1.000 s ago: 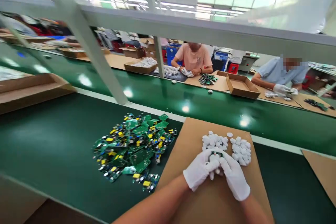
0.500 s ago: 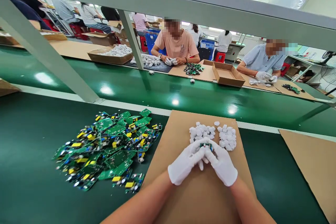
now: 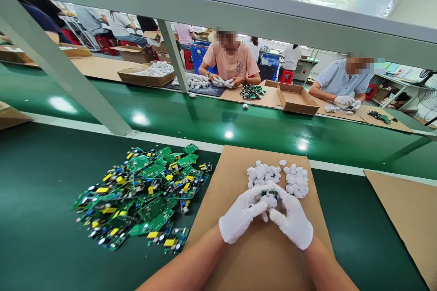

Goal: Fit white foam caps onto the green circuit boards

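a: where's the piece right now?

b: the small white piece [image 3: 268,201] is between the gloved left hand [image 3: 241,216] and the gloved right hand [image 3: 293,220], above the cardboard sheet [image 3: 262,259] on the worktop [image 3: 34,200]. a green circuit board [image 3: 269,193] shows at its far edge; i can't tell if it's seated inside.

a: and the grip?

b: on the left it's grasping the white piece, thumb laid against it. the right fingers curl round the far side, but that thumb stands apart, so i can't tell whether that grip is clenched.

a: how would it handle?

b: light, i'd judge, with a stiff shell that may skid a little in gloves. the board looks like the fragile part. take the shell by its sides, the board by its bare edges, off the components.

a: what's around?

b: 2 groups of white pieces [image 3: 296,181] on the sheet, just beyond the hands, and a heap of circuit boards [image 3: 143,195] to the left. those overlap, so they could snag; better to lift them singly.
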Tool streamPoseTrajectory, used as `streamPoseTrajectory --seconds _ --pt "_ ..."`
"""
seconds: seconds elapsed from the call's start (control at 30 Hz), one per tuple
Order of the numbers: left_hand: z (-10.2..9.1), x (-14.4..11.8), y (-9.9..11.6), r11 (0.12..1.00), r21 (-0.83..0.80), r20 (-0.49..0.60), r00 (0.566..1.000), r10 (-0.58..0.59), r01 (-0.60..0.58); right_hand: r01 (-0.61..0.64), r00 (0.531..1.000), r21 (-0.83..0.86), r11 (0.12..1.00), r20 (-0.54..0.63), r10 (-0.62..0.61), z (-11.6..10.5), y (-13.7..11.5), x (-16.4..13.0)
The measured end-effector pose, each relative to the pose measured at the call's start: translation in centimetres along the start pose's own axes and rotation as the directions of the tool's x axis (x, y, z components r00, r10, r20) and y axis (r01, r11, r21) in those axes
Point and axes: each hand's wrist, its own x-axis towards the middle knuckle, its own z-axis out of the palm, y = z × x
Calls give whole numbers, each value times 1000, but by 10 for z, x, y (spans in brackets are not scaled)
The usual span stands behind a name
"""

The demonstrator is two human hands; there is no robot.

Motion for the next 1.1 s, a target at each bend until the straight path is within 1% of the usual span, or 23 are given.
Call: streamPoseTrajectory --seconds 0.07,0.13,0.17,0.27,0.33,0.4,0.43,0.53,0.57,0.6,0.67,0.73,0.77,0.8,0.83,0.9,0.97,1.0,1.03,1.07,1.1 --pt "1 0 1 1000 -22 48 999 -8 9 -30 999 -37 999 -37 29 0 -2 0" --pt "1 2 1 999 -40 56 998 -26 29 -66 996 -42 997 -69 63 0 -4 1" --pt "1 3 0 998 -54 45 998 -40 43 -69 997 -11 998 -48 68 -1 -5 1" --pt "-2 6 -5 984 -156 34 996 -81 85 -51 995 157 986 89 37 -5 -9 3" --pt "-4 8 -8 969 -223 56 993 -99 109 -56 995 182 982 91 40 -6 -12 4" --pt "-5 10 -11 971 -211 41 993 -108 114 -69 997 148 987 43 63 -5 -12 4" --pt "-5 10 -11 977 -179 33 993 -115 119 -80 996 149 986 48 74 -5 -10 4" --pt "-8 11 -9 988 -100 -34 992 -122 118 -127 988 280 952 124 95 -9 -2 3" --pt "-9 11 -7 989 -105 -67 991 -114 107 -136 989 326 935 104 108 -11 1 3" --pt "-10 11 -5 988 -125 -110 989 -99 85 -132 991 359 924 48 123 -15 4 2" --pt "-11 12 -2 986 -167 -200 978 -60 27 -112 979 359 927 -118 164 -22 7 2" --pt "-11 12 1 981 -193 -263 964 -44 -7 -136 943 253 958 -263 203 -28 9 3" --pt "-11 12 2 980 -198 -289 956 -43 -16 -169 929 159 973 -304 211 -29 8 3" --pt "-11 12 3 979 -200 -308 951 -37 -27 -198 929 42 979 -310 201 -28 8 3" --pt "-12 12 4 980 -195 -322 947 -22 -43 -206 942 -90 974 -288 172 -26 7 3" --pt "-18 14 7 985 -145 -358 933 41 -99 -157 978 -343 926 -182 98 -19 7 3" --pt "-30 20 13 990 -7 -395 910 125 -139 -97 995 -534 840 -68 72 -10 7 4" --pt "-38 25 18 986 95 -400 902 161 -135 -87 996 -598 797 -36 81 -6 7 4" --pt "-47 32 23 969 222 -401 896 189 -106 -89 995 -641 762 -19 100 -3 8 5" --pt "-56 41 28 934 352 -391 898 203 -58 -93 993 -668 739 -9 117 0 8 6" --pt "-65 51 34 879 477 -387 899 206 3 -98 992 -682 725 -5 129 2 8 7"
